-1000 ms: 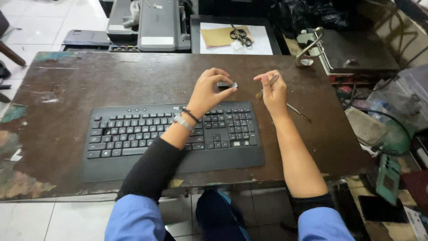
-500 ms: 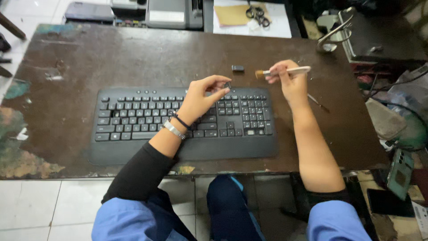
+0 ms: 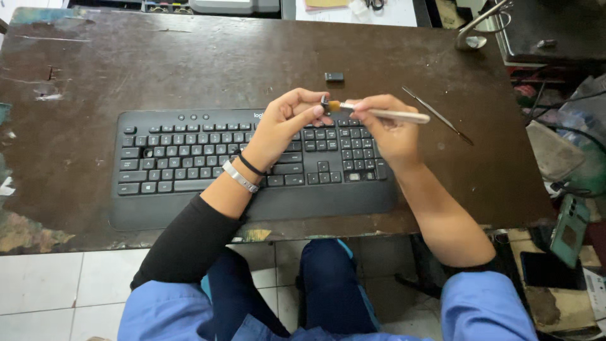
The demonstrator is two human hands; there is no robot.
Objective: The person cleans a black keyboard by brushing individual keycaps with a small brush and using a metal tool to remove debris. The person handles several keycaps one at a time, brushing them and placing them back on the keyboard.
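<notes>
Black keycap (image 3: pixel 324 101) pinched in left hand (image 3: pixel 287 123) meets the brush (image 3: pixel 379 113) gripped by right hand (image 3: pixel 388 129).

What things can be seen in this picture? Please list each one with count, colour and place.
keyboard: 1, black, middle of table
table: 1, dark brown, worn
loose keycap: 1, black, on table behind keyboard
keycap: 1, dark, in left fingertips
brush: 1, pale handle, in right hand
thin metal tool: 1, on table at right
phone: 1, green, far right
left hand: 1, above keyboard
right hand: 1, above keyboard
</notes>
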